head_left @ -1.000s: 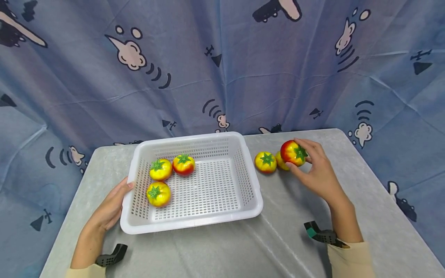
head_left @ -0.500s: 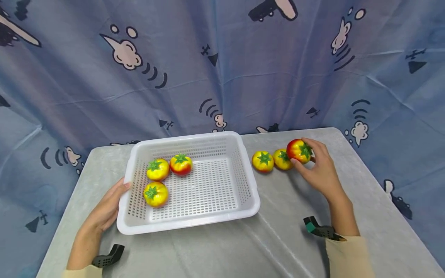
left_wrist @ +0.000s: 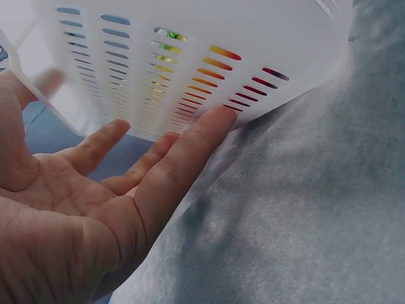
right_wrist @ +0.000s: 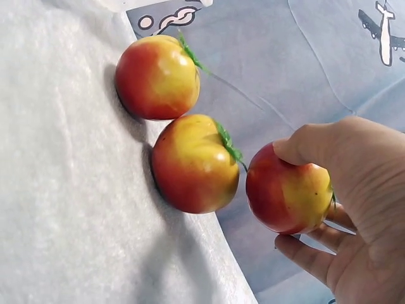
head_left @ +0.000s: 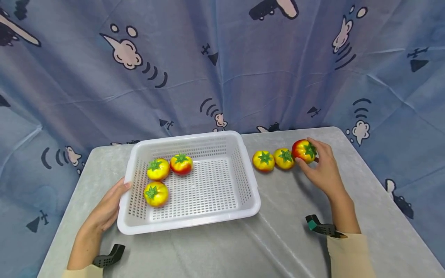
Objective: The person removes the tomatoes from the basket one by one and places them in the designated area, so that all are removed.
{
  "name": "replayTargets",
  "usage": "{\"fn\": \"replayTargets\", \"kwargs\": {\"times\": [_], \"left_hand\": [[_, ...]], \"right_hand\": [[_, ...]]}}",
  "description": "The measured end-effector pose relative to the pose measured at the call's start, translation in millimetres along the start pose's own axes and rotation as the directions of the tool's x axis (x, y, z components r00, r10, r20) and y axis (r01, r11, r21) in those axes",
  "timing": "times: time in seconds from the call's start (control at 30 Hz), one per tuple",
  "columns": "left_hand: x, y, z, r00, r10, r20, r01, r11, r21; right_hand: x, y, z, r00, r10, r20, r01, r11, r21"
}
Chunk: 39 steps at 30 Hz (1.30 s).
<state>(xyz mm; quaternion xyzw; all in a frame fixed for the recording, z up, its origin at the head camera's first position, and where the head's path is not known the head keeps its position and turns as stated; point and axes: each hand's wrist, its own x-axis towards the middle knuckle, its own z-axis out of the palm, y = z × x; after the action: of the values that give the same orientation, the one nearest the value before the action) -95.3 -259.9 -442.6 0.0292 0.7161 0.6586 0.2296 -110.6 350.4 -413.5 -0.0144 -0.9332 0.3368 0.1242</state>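
Observation:
My right hand (head_left: 321, 170) pinches a red and yellow tomato (right_wrist: 285, 190) with a green leafy top between thumb and fingers. In the right wrist view it is raised off the tabletop, beside a second tomato (right_wrist: 196, 164). A third tomato (head_left: 263, 161) sits left of that one, close to the basket. On the left, my left hand (head_left: 107, 206) holds the white perforated basket (head_left: 194, 222), thumb over the rim and fingers (left_wrist: 183, 164) along the outer wall. Inside, at its left end, lie three tomatoes (head_left: 156, 194), their colours showing through the slots in the left wrist view.
The basket stands on a grey cloth-covered table (head_left: 208, 251). Behind the table's far edge hangs a blue patterned curtain (head_left: 187, 69). Both wrists carry black bands (head_left: 325, 228).
My right hand has moved right with its tomato, uncovering the tomato it overlapped before. The left hand and basket keep their place; the whole head view has shifted slightly.

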Motion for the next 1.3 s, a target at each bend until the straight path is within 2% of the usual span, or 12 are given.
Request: {"fn": "replayTargets", "kwargs": {"times": [0.7, 0.97, 1.3], "left_hand": [[1.7, -0.6, 0.2, 1.000, -0.018, -0.002, 0.018, 1.000, 0.001], [0.3, -0.9, -0.4, 1.000, -0.017, 0.004, 0.017, 1.000, -0.005], [0.2, 1.1, 0.4, 1.000, -0.002, -0.011, 0.002, 1.000, 0.025]], "right_hand": [[-1.2, 27, 11, 0.999, 0.036, -0.014, -0.036, 0.998, -0.043], [0.5, 33, 16, 0.999, 0.054, 0.002, -0.054, 0.998, -0.028], [1.1, 39, 22, 1.000, 0.011, -0.006, -0.011, 1.000, -0.020]]}}
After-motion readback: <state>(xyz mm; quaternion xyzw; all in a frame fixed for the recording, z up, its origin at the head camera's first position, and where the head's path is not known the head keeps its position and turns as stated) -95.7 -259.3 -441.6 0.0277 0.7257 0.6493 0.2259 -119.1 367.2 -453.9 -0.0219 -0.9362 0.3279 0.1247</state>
